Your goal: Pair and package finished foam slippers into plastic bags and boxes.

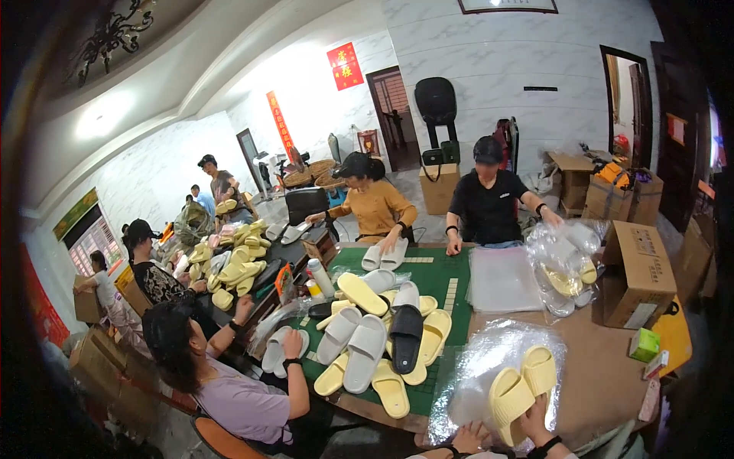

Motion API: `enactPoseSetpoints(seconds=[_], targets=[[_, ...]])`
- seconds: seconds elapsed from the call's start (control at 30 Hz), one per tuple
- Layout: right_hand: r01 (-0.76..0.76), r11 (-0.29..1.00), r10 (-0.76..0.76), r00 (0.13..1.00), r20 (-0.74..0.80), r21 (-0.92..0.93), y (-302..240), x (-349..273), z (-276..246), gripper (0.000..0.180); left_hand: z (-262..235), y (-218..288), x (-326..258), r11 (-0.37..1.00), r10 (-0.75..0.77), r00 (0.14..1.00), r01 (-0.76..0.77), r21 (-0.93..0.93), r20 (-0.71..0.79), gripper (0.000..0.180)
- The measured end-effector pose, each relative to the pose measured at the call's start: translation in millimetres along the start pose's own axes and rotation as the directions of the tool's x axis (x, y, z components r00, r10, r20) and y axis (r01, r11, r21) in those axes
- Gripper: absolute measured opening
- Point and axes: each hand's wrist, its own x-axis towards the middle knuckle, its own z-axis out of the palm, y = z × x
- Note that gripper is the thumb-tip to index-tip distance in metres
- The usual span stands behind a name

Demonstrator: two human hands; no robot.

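At the bottom edge, my right hand grips a pair of pale yellow slippers, held together and upright. My left hand pinches the edge of a clear plastic bag that lies spread on the brown table. The slippers sit over the bag's surface. Left of the bag, a heap of yellow, grey and black slippers covers a green mat.
Several other people sit around the table handling slippers. Across it, a person in black holds a bag of slippers beside a stack of clear bags. A cardboard box and a small green box stand at the right.
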Motion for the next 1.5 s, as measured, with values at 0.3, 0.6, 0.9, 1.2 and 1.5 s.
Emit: enactPoseSetpoints(seconds=[0.3,0.6,0.9,1.2,1.5], targets=[[-0.325,0.934,0.283,0.928,0.243,0.151,19,-25,-41,0.044,35,-18,1,0.992,0.016,0.982,0.008,0.128,-0.188,0.063],[-0.625,0.623,0.418,0.774,0.476,0.469,-14,-23,-61,0.048,36,-10,-11,0.988,0.053,0.965,-0.013,0.155,-0.257,0.042],[-0.582,0.706,0.355,0.784,0.509,0.404,36,-48,-75,0.046,-26,-1,-24,0.995,-0.019,0.959,-0.009,-0.096,-0.283,0.043],[-0.543,0.809,0.370,0.768,0.523,0.225,61,-64,-81,0.037,-27,-21,-1,0.993,-0.039,0.937,-0.002,-0.115,-0.348,0.026],[-0.395,0.897,0.218,0.784,0.580,0.197,45,-66,-91,0.042,-53,-10,-12,0.865,-0.126,0.938,-0.056,-0.498,-0.324,0.035]])
